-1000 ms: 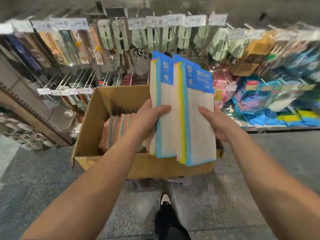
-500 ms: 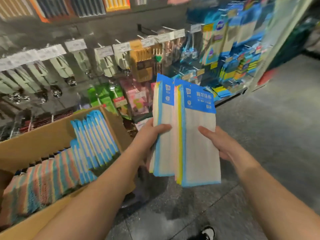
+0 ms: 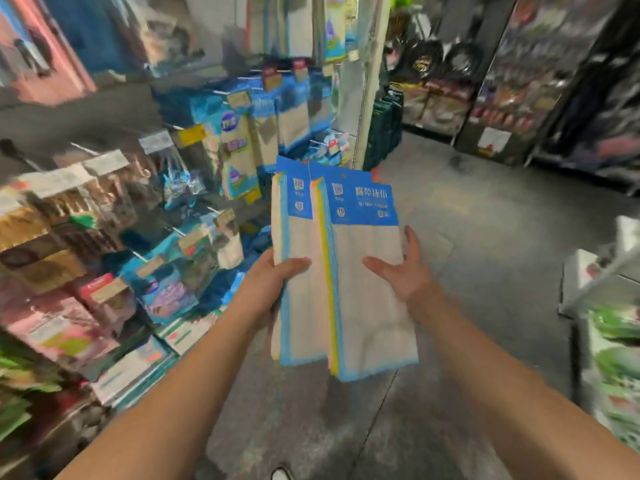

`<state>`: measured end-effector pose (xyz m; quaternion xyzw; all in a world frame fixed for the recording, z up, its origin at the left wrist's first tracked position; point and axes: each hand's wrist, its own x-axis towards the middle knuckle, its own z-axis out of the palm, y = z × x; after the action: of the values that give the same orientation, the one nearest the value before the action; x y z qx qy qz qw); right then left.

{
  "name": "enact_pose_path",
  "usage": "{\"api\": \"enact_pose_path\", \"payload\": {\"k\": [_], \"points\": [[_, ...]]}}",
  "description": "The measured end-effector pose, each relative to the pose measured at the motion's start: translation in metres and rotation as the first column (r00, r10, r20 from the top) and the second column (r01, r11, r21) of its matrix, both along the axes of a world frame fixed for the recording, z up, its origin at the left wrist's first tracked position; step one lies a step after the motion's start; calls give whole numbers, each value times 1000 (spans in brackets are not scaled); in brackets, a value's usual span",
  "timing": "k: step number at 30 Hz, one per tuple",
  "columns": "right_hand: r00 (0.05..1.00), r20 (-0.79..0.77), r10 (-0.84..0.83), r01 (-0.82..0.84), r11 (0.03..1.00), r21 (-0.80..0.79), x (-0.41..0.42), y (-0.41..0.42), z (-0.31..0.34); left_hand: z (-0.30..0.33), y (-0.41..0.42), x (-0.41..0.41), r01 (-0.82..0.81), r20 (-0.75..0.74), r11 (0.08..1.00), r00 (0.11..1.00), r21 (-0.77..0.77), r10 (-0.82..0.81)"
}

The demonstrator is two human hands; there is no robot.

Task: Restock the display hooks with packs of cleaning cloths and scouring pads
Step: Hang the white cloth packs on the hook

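Now both hands hold cloth packs (image 3: 360, 271) upright over the floor (image 3: 485, 254): left hand (image 3: 268, 285) grips the left edge, thumb across front; right hand (image 3: 403, 271) supports the right side, thumb on front. Blurred display hooks (image 3: 194, 140) to the left.

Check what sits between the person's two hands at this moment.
In the head view, the cleaning cloth packs with blue header cards fill the stretch between the left hand and the right hand; both hands hold them.
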<state>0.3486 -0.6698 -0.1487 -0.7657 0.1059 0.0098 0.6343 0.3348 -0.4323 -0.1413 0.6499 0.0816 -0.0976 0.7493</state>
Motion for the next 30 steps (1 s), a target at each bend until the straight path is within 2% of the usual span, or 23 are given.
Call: {"api": "enact_pose_path", "payload": {"k": [3, 8, 11, 21, 30], "points": [[997, 82, -4, 3, 1000, 16, 58, -22, 12, 7, -24, 69, 33, 39, 999, 999, -25, -32], [970, 230, 84, -38, 980, -196, 183, -47, 39, 21, -47, 212, 48, 71, 996, 997, -71, -43], [954, 290, 84, -8, 967, -253, 267, -54, 58, 43, -57, 300, 87, 124, 995, 989, -53, -79], [933, 353, 61, 18, 976, -218, 494, -74, 103, 106, -75, 517, 43, 197, 999, 979, 16, -45], [899, 400, 176, -116, 979, -170, 695, -100, 119, 120, -104, 692, -170, 279, 984, 949, 52, 150]]}}
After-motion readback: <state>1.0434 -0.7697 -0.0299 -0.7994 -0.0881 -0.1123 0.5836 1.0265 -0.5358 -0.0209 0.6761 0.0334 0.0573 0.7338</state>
